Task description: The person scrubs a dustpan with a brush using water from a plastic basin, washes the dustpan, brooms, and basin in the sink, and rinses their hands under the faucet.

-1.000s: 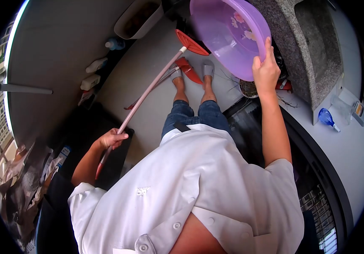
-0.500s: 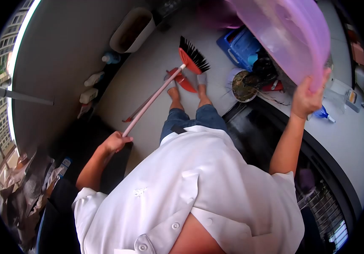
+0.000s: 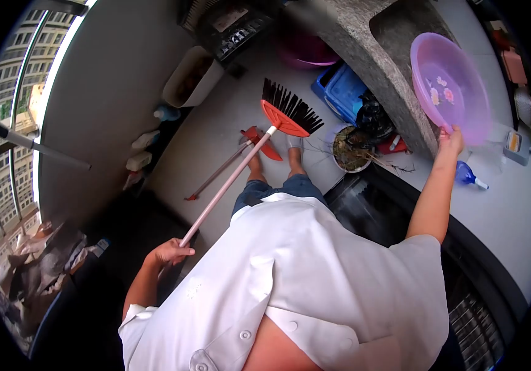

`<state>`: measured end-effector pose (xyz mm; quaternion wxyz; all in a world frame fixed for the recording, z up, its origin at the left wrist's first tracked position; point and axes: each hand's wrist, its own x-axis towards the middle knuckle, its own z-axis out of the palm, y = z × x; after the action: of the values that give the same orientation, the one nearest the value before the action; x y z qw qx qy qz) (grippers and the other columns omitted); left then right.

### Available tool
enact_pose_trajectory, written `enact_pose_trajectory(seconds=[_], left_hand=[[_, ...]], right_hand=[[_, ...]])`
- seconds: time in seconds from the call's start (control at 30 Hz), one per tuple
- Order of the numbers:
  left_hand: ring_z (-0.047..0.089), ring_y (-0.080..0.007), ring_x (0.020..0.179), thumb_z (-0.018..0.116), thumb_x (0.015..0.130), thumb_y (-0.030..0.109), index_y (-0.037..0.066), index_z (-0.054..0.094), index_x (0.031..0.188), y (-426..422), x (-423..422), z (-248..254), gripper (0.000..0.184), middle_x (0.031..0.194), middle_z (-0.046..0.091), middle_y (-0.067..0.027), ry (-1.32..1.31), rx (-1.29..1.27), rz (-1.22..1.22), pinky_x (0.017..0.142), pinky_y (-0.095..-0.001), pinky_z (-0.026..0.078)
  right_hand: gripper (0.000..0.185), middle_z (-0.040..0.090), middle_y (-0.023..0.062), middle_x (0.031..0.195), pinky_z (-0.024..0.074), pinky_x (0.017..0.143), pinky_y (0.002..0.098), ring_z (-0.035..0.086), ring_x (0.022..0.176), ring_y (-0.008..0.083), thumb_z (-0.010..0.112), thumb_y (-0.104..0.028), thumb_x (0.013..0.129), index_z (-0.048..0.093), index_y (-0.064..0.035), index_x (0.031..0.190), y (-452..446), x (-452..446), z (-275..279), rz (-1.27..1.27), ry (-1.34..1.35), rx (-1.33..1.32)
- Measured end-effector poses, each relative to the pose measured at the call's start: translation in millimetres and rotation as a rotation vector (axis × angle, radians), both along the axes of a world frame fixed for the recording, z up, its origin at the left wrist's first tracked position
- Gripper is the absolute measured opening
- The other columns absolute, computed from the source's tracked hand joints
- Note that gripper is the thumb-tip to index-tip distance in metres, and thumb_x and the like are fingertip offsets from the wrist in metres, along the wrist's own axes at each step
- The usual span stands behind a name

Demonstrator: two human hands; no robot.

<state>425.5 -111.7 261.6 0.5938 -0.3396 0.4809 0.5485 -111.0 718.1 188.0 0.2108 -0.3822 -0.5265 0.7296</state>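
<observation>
the left hand [image 3: 171,252] is closed around the handle of a broom [image 3: 228,186], near its lower left end. the broom slants away to the far right, its orange head and dark bristles out ahead of the legs; whether the bristles touch the floor [image 3: 210,139], i cannot tell. a red dustpan [image 3: 265,147] lies by the feet, its handle running toward the near left.

the right hand [image 3: 450,141] pinches the near rim of a purple basin [image 3: 463,86] printed with flowers inside. the basin is tilted, far out on the right beside the stone sink [image 3: 364,46]; i cannot tell whether it touches the sink. a blue bottle [image 3: 467,174] lies just to the near right of that hand.

left of the sink stand a blue bin [image 3: 333,93], a black bag [image 3: 375,117] and a potted plant [image 3: 350,154]. on the far left, a white planter [image 3: 211,77] sits along the wall [image 3: 117,80].
</observation>
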Motion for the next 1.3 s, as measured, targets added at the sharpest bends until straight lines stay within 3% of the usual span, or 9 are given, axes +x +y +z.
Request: enact_pose_trajectory(seconds=[0.17,0.33,0.43,0.57,0.67,0.77,0.93,1.13,1.3], left_hand=[[0.043,-0.0122,0.04,0.079,0.083,0.042,0.009,0.056,0.067,58,-31,9,0.043,0.048,0.048,-0.0018,0.064,-0.218,-0.103,0.042,-0.0297,0.033],[0.044,-0.0115,0.041,0.08,0.082,0.043,0.008,0.059,0.07,62,-10,-5,0.043,0.051,0.05,-0.0005,0.093,-0.276,-0.115,0.043,-0.03,0.034],[0.045,-0.01,0.043,0.083,0.08,0.037,0.01,0.058,0.069,57,13,-4,0.038,0.052,0.05,0.0011,0.048,-0.176,0.039,0.042,-0.0275,0.036],[0.047,-0.0088,0.044,0.083,0.081,0.028,0.013,0.05,0.067,50,7,12,0.038,0.053,0.05,0.0022,0.084,-0.079,0.033,0.041,-0.0252,0.036],[0.048,-0.0085,0.044,0.081,0.083,0.019,0.012,0.049,0.071,35,10,17,0.034,0.057,0.053,0.0006,0.058,0.03,0.095,0.042,-0.0252,0.037],[0.049,-0.0065,0.05,0.081,0.083,0.026,0.013,0.052,0.069,33,4,16,0.035,0.058,0.054,0.0015,0.102,0.057,0.036,0.047,-0.0244,0.04],[0.054,-0.0104,0.056,0.076,0.086,0.042,0.009,0.064,0.073,33,-12,-20,0.038,0.061,0.058,-0.0001,0.216,-0.168,-0.322,0.054,-0.0285,0.046],[0.066,-0.0343,0.065,0.064,0.092,0.044,0.0,0.068,0.085,78,-46,-40,0.045,0.071,0.065,-0.0233,0.564,-0.402,-0.464,0.064,-0.0442,0.051],[0.062,-0.0185,0.095,0.026,0.103,0.065,0.005,0.061,0.131,59,-92,-46,0.075,0.099,0.07,-0.0065,0.381,0.101,0.474,0.094,-0.0356,0.048]], right_hand=[[0.032,0.063,0.0213,0.11,0.0625,0.064,0.0455,0.068,0.089,0.0376,0.056,0.0,0.091,0.05,0.0029,0.122,24,-45,-68,0.015,-0.062,-0.19],[0.026,0.063,0.0194,0.116,0.0607,0.073,0.0382,0.068,0.095,0.0326,0.053,-0.005,0.095,0.054,0.0004,0.121,-29,-18,-19,0.087,-0.112,-0.292],[0.027,0.067,0.0168,0.109,0.0574,0.076,0.034,0.068,0.091,0.0255,0.054,-0.009,0.097,0.058,-0.0007,0.122,-103,34,16,0.084,-0.253,0.327],[0.019,0.072,0.0083,0.091,0.0526,0.059,0.0285,0.068,0.07,0.0161,0.058,-0.005,0.087,0.069,-0.0013,0.103,-235,127,13,0.768,-0.299,0.2],[0.05,0.073,0.0108,0.098,0.0555,0.068,0.0304,0.071,0.081,0.0189,0.061,-0.049,0.096,0.069,-0.0021,0.112,-332,187,-56,1.426,-0.721,-0.063],[0.076,0.063,0.0108,0.131,0.0497,0.095,0.0348,0.061,0.118,0.0222,0.065,-0.064,0.089,0.055,-0.0084,0.139,-440,217,-44,1.719,-0.65,-0.47],[0.042,0.062,0.0172,0.129,0.0503,0.096,0.0434,0.064,0.114,0.0268,0.06,-0.033,0.099,0.052,-0.0059,0.13,-533,239,-55,1.181,-0.654,-1.074],[0.029,0.068,0.0163,0.095,0.0565,0.076,0.046,0.069,0.082,0.0287,0.058,-0.022,0.101,0.048,-0.0029,0.12,-573,284,-82,1.044,-0.909,-0.857],[0.019,0.048,0.004,0.065,0.047,0.047,0.035,0.051,0.05,0.0176,0.049,-0.018,0.1,0.049,-0.0056,0.086,-567,221,-197,0.529,-0.951,-0.658]])
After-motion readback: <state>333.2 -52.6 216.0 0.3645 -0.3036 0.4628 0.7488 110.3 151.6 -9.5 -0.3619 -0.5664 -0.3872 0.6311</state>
